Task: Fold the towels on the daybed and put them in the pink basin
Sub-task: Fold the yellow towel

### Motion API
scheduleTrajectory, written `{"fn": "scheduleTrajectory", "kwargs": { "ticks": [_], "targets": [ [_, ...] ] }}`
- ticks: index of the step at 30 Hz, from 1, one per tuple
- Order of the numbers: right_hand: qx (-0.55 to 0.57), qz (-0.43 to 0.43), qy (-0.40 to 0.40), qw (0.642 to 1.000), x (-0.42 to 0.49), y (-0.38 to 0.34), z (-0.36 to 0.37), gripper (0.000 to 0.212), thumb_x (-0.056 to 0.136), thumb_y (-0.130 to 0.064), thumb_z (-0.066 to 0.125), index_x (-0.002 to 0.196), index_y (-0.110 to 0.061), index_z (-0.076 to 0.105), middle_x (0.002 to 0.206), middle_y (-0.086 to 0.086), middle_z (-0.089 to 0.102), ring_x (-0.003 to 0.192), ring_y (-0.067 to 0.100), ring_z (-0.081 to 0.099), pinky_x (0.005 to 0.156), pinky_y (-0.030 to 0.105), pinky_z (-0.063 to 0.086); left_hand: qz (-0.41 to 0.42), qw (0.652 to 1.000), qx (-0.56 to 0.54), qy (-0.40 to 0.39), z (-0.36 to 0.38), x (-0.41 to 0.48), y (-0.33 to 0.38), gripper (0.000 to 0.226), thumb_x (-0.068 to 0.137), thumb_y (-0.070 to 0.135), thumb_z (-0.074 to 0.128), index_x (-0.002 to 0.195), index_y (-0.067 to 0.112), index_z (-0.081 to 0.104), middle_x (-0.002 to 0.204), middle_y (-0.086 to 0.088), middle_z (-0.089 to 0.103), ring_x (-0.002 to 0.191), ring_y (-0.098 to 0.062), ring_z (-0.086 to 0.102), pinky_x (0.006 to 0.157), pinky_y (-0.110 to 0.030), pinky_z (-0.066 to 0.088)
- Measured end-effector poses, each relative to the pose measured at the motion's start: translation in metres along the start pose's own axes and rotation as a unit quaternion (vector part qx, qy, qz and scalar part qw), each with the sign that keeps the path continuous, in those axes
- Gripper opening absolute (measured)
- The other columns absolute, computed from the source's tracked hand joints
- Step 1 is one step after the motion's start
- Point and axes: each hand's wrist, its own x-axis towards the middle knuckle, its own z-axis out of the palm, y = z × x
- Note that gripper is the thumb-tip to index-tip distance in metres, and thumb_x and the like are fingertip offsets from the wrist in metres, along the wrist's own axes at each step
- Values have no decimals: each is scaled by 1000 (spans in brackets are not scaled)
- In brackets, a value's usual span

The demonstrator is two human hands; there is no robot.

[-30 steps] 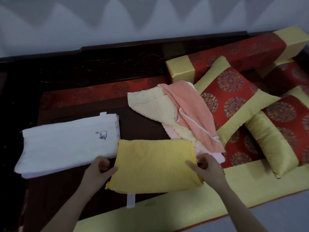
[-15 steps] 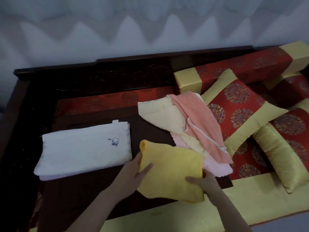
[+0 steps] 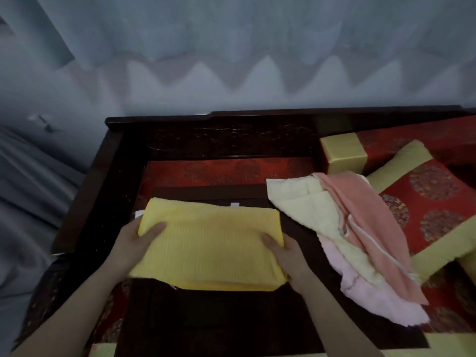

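Note:
A folded yellow towel (image 3: 208,243) lies flat at the centre of the daybed, held at both ends. My left hand (image 3: 134,244) grips its left edge with the thumb on top. My right hand (image 3: 286,256) grips its right edge. The yellow towel covers the folded white towel; only a white sliver (image 3: 139,213) and a tag (image 3: 234,204) show at its far edge. To the right lies a loose heap: a cream towel (image 3: 306,204), a salmon towel (image 3: 365,222) and a pale pink towel (image 3: 371,292). The pink basin is not in view.
The dark wooden daybed frame (image 3: 206,119) runs along the back and left. Red-and-gold cushions (image 3: 435,194) and a bolster (image 3: 345,150) crowd the right side. A yellow seat border (image 3: 450,343) runs along the front. Grey curtain hangs behind and at the left.
Both hands lifted the folded yellow towel from in front of the heap, carried it left and set it on top of the white towel. The view shifted left as well.

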Motion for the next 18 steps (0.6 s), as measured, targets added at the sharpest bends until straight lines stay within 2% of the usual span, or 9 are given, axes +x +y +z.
{"fn": "scheduleTrajectory", "kwargs": {
  "ticks": [2,5,10,12,14,16,18],
  "targets": [
    [-82,-43,7,996,23,-3,31,36,90,-37,59,121,-19,58,106,-7,64,99,12,60,85,31,47,-25,999,4,22,-12,20,-26,22,89,35,60,106,22,59,95,5,62,92,-18,60,67,-27,45],
    [-193,-77,38,977,51,4,57,38,92,-35,56,124,-14,57,110,0,64,105,18,59,90,32,47,-71,996,40,40,-16,46,-59,39,89,37,60,119,12,55,104,-4,60,91,-20,55,75,-34,42],
    [-258,-67,82,960,72,17,65,36,90,-33,59,118,-12,55,99,1,61,97,21,60,79,30,45,-145,982,105,58,-8,72,-92,51,87,36,62,126,7,50,120,-15,60,104,-32,57,85,-41,46],
    [-280,-67,78,954,72,12,65,38,89,-35,60,119,-12,50,100,2,60,91,19,58,76,32,46,-153,978,125,69,-5,75,-91,52,87,33,62,129,6,47,122,-16,58,108,-35,56,83,-40,43],
    [-290,-86,76,950,69,4,55,36,87,-32,63,116,-18,47,97,-2,58,86,15,56,72,28,44,-139,975,150,84,-5,71,-81,53,86,27,63,131,5,44,122,-15,56,111,-37,54,81,-39,42],
    [-290,-131,97,943,60,-6,30,34,83,-25,67,111,-22,48,88,-5,57,78,10,56,66,21,42,-63,971,192,125,-3,65,-70,51,83,21,66,127,3,46,121,-16,56,110,-38,54,86,-44,46],
    [-294,-160,143,931,51,-12,-8,33,78,-15,70,107,-18,53,84,-3,58,73,10,56,64,19,42,25,967,195,164,7,55,-49,44,82,14,66,121,3,50,117,-14,57,107,-34,54,87,-48,47]
  ]
}}
